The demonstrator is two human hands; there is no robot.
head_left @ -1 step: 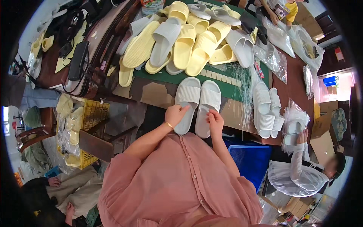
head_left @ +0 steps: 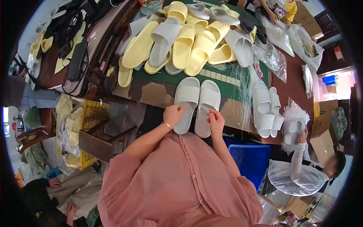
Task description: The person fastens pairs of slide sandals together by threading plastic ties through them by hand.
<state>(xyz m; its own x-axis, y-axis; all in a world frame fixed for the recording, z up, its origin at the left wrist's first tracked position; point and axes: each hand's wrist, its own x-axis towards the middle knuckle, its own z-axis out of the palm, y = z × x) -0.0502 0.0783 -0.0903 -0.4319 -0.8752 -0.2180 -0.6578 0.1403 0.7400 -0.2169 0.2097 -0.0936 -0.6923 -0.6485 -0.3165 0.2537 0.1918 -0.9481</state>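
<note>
A pair of light grey slide slippers lies side by side in front of me, toes pointing away: a left slipper [head_left: 188,90] and a right slipper [head_left: 210,96], both with ribbed straps. My left hand [head_left: 174,115] is closed at the outer edge of the left slipper, its thumb lying over the footbed. Over the heel part of the right slipper, my right hand [head_left: 216,122] has its fingers curled together in a pinch. Anything between those fingertips is too small or hidden to make out. Beyond them rises a pile of yellow slippers [head_left: 183,45] and grey slippers [head_left: 165,38].
Clear plastic threads [head_left: 245,90] hang over the table edge beside another grey slipper pair [head_left: 263,111]. A blue bin [head_left: 249,162] stands below right. A co-worker's hand [head_left: 303,135] holds bagged slippers. At left are a yellow crate [head_left: 94,113] and a wooden chair [head_left: 96,145].
</note>
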